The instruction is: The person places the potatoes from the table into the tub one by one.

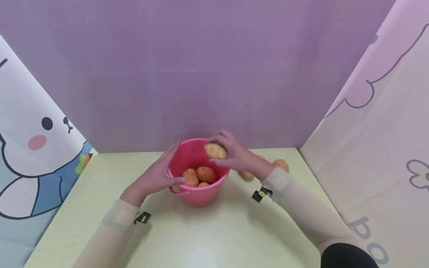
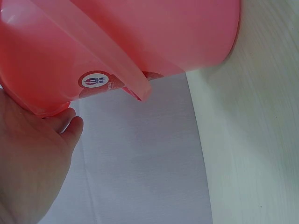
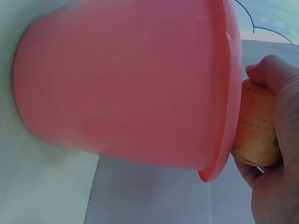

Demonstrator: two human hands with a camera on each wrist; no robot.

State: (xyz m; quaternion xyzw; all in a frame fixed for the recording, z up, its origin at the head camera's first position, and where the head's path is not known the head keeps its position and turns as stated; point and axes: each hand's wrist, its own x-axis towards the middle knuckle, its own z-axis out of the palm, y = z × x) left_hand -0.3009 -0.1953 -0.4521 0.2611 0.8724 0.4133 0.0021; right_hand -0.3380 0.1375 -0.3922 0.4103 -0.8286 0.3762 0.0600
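A pink bucket [image 1: 201, 196] stands upright on the table, and several potatoes [image 1: 206, 174] lie inside it. My left hand [image 1: 156, 174] holds the bucket at the left of its rim, thumb reaching over the front edge and fingers along the side. Over the right part of the bucket's opening, my right hand [image 1: 231, 150] grips another potato [image 1: 215, 150] between thumb and fingers. From the right wrist, this potato [image 3: 257, 123] shows right at the rim. The bucket's handle [image 2: 110, 51] hangs down its side in the left wrist view.
More potatoes [image 1: 280, 164] lie on the pale table [image 1: 201, 238] to the right of the bucket, partly hidden behind the right wrist. A purple backdrop [image 1: 201, 74] rises behind the table. Printed panels [image 1: 375, 156] close off the left and right sides.
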